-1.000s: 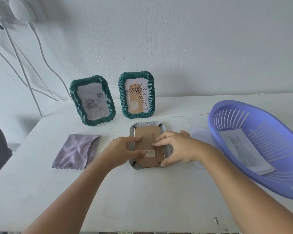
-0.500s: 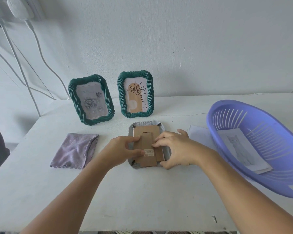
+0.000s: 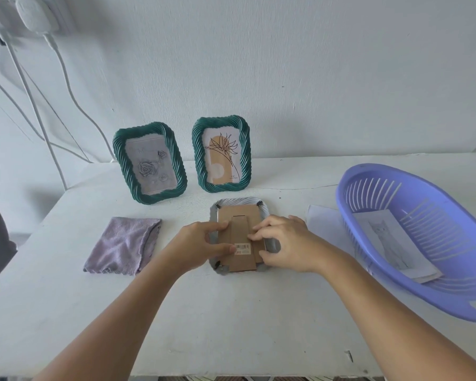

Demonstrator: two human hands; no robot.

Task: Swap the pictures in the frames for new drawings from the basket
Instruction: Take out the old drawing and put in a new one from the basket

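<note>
Three frames share the white worktop [image 3: 231,320]: two green ones stand upright against the wall, one with a rose drawing [image 3: 150,166] and one with a line-art flower print [image 3: 221,158], while a third, grey frame [image 3: 239,237] lies face down just in front of them. At the right edge sits the purple basket [image 3: 412,295], with a cat drawing [image 3: 393,240] lying inside and a loose white sheet [image 3: 323,226] half tucked beneath its rim; a folded lilac cloth [image 3: 123,244] lies well to the left. On the face-down frame, the brown cardboard backing [image 3: 241,224] with its folded stand and barcode sticker [image 3: 243,248] is uppermost. The left hand [image 3: 197,244] has curled fingers resting on the backing's left side, thumb by the sticker; the right hand [image 3: 286,244] has curled fingertips on its right side, thumb under the frame's edge. Whether either truly pinches the board cannot be told. Small black retaining tabs [image 3: 218,206] show at the corners. Probable risks: forcing a tab may snap it, prying may crease the board, and uneven pressure may slide the frame or stress any glass beneath.
</note>
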